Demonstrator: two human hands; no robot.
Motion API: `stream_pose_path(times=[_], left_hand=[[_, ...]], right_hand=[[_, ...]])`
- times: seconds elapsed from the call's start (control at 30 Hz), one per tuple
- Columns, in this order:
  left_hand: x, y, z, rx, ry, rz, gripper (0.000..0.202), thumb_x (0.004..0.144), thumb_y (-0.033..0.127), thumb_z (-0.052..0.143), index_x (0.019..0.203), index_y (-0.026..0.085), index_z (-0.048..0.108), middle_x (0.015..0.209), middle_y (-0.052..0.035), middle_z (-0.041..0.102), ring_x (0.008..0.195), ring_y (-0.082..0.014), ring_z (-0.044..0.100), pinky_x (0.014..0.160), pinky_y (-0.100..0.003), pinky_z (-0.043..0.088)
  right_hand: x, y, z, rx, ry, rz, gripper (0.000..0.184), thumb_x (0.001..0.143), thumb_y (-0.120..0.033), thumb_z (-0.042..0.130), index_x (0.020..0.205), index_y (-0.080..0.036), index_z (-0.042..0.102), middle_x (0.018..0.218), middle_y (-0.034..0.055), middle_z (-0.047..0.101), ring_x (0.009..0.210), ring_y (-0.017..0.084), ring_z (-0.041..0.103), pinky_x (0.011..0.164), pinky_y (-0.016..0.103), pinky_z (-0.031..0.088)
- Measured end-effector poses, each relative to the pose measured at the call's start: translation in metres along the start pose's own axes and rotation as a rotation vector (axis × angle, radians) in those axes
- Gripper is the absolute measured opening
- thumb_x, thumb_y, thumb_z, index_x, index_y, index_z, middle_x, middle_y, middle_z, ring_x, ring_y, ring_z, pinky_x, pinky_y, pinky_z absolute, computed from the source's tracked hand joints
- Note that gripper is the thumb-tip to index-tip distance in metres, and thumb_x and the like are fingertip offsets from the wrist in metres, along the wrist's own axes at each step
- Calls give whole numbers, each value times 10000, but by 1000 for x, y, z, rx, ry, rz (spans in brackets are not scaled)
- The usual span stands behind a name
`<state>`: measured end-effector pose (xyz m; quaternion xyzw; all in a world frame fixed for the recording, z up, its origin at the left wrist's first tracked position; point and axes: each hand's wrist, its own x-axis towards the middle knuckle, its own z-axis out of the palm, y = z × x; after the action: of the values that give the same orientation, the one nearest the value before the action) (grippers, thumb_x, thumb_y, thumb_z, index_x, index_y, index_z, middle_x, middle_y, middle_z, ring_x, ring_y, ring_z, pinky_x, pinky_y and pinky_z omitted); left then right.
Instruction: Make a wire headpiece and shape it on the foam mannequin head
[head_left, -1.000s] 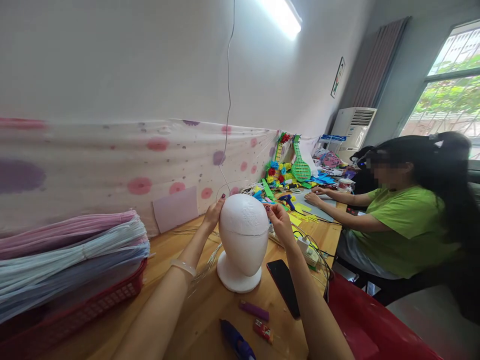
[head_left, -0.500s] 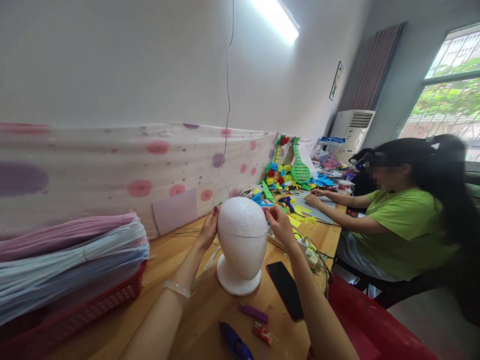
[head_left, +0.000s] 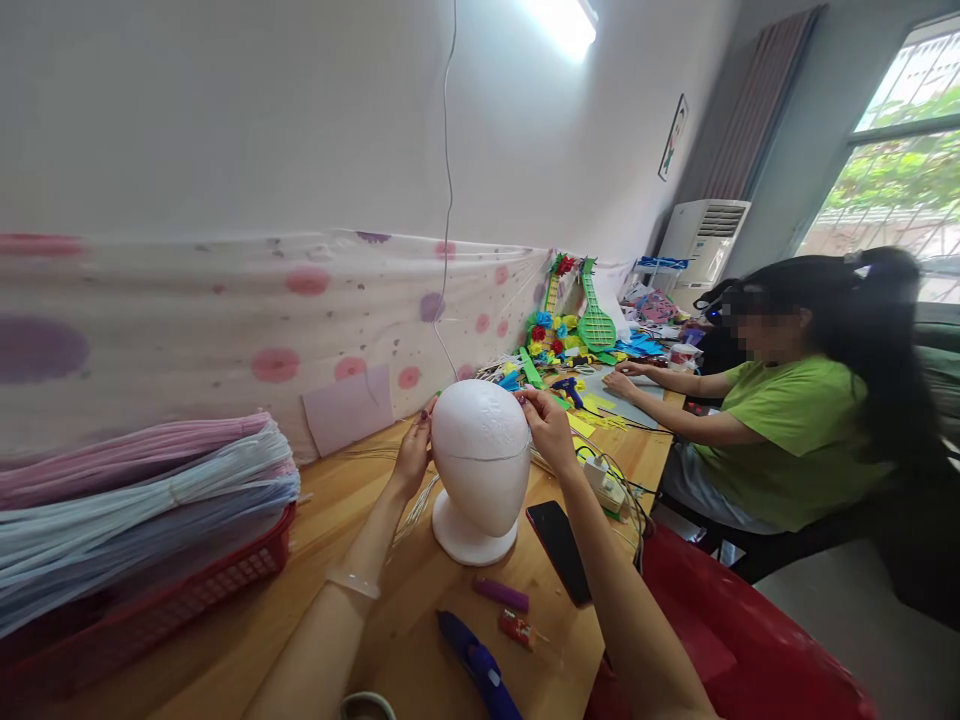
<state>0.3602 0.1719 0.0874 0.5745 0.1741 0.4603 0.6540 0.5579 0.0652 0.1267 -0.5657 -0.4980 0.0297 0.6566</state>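
A white foam mannequin head (head_left: 480, 480) stands upright on its round base on the wooden table, a thin line running across it. My left hand (head_left: 413, 450) is closed in a pinch at the head's left side, with a thin wire (head_left: 369, 385) curving away from its fingertips toward the wall. On the other side, my right hand (head_left: 545, 425) pinches close against the upper right of the head; what lies between its fingertips is too small to make out. Below the base lie a purple stick-like item (head_left: 501, 594), a small red packet (head_left: 517, 629) and a blue glue gun (head_left: 476, 660).
A black phone (head_left: 559, 550) lies beneath my right forearm. A red basket (head_left: 255, 560) of bundled pipe cleaners (head_left: 172, 480) fills the left. Cables and a power strip (head_left: 606, 488) sit at right. Another person (head_left: 795, 410) works at the far right, near colourful paper crafts (head_left: 592, 325).
My view has shifted a little, so the scene sits higher. Both hands stay at the head's sides; the wire's loop behind the head now shows farther left.
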Motion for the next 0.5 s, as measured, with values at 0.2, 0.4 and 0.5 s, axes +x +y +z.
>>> stream_pose_path(times=[0.2,0.4,0.5], left_hand=[[5,11,-3,182,115,67,378,915,425,550,1190,199,675,1366,-92,615,1354,-270,463,1140,-427,348],[-3,9,1,276,132,54,447,952,465,412,1241,201,630,1345,-109,624,1247,-267,556,985,-421,495],[-3,11,1,326,117,63,466,938,513,428,1202,199,648,1298,-112,654,1222,-268,575,958,-402,511]], right_hand=[[3,4,2,-2,-10,-2,294,841,-421,541,926,-196,710,1028,101,748,1011,261,659,929,404,482],[5,16,8,37,-21,45,313,823,-431,524,908,-198,713,1014,96,752,995,258,664,903,409,511],[7,16,1,53,-13,52,309,825,-407,500,934,-207,708,1066,95,740,1029,254,665,850,391,547]])
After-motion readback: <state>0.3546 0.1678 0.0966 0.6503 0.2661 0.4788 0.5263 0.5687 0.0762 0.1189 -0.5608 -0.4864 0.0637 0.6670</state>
